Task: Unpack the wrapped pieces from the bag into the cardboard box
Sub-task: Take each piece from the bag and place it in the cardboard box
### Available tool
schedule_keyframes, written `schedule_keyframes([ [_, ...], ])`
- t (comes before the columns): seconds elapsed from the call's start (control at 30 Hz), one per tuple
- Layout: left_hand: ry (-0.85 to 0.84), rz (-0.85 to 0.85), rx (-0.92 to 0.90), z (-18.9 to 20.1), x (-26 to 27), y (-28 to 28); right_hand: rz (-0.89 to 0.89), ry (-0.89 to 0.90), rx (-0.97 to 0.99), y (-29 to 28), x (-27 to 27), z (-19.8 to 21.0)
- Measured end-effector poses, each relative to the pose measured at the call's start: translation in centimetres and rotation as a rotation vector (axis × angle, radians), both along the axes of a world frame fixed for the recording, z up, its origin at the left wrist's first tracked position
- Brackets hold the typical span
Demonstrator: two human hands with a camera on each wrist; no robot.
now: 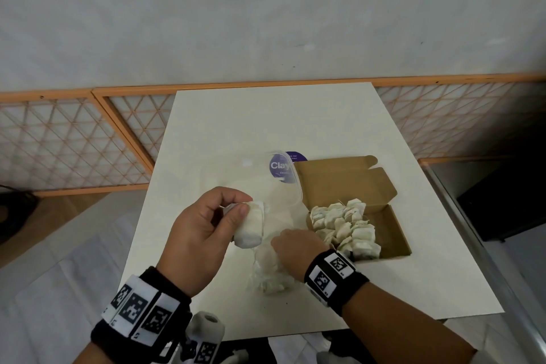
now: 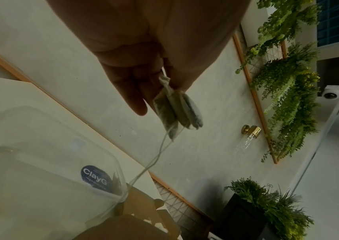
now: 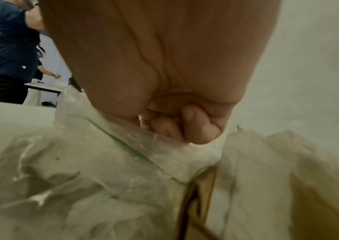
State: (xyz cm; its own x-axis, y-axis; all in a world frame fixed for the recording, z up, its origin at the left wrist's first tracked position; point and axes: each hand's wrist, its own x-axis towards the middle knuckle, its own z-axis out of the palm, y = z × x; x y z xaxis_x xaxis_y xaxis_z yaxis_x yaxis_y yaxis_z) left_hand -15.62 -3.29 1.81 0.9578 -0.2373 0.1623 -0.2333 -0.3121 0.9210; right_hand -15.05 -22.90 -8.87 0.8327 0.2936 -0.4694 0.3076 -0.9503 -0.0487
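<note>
The left hand (image 1: 204, 233) is raised above the white counter (image 1: 224, 127), thumb and fingers curled round a small bunch of wrapped pieces (image 1: 251, 223). The bunch's long axis runs roughly away from the person, with its far end at the fingertips. In the left wrist view the bunch (image 2: 176, 107) hangs from the pinch with thin strings trailing down; about three pieces show there.

The right hand (image 1: 298, 251) is low at the mouth of the clear plastic bag (image 1: 269, 272), its fingers curled and gripping the plastic film. The bag lies on the counter near the person, with more wrapped pieces in it, too bunched to count.

The open cardboard box (image 1: 393, 233) sits just right of the bag, its lid flap folded back. A heap of wrapped pieces (image 1: 345, 224) fills its left part, too many to count exactly. A clear tub lid (image 1: 280, 174) with a purple label lies behind the hands, touching the box.
</note>
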Motion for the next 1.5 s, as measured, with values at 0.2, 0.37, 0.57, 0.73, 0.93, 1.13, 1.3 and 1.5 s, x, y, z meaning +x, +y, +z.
schedule_keyframes([
  [0.2,0.021,0.007,0.001,-0.2,0.0,-0.1,-0.133,-0.021,0.188,-0.9,-0.1,0.7],
  [0.37,0.07,0.017,-0.013,-0.3,0.0,0.0,-0.344,-0.065,0.563,-2.5,-0.9,2.8],
  [0.57,0.122,0.019,-0.023,-1.0,0.1,0.3,-0.527,-0.052,0.909,-4.9,-1.7,5.1],
  [0.73,0.166,-0.016,-0.019,-1.6,-0.1,0.0,-0.569,-0.108,1.058,-6.1,-2.1,6.0],
  [0.93,0.33,-0.152,-0.097,-1.6,-0.2,-0.5,-0.722,-0.068,1.307,-6.3,-2.5,7.5],
  [1.13,0.365,-0.305,-0.172,-0.1,0.3,-2.3,-0.484,0.016,1.378,-5.2,-2.6,11.1],
  [1.3,0.308,-0.299,-0.163,0.7,0.4,-2.8,-0.451,-0.011,1.397,-5.3,-2.5,12.3],
  [1.5,0.304,-0.234,-0.274,1.3,0.1,-1.7,-0.599,-0.073,1.352,-6.7,-2.7,11.4],
])
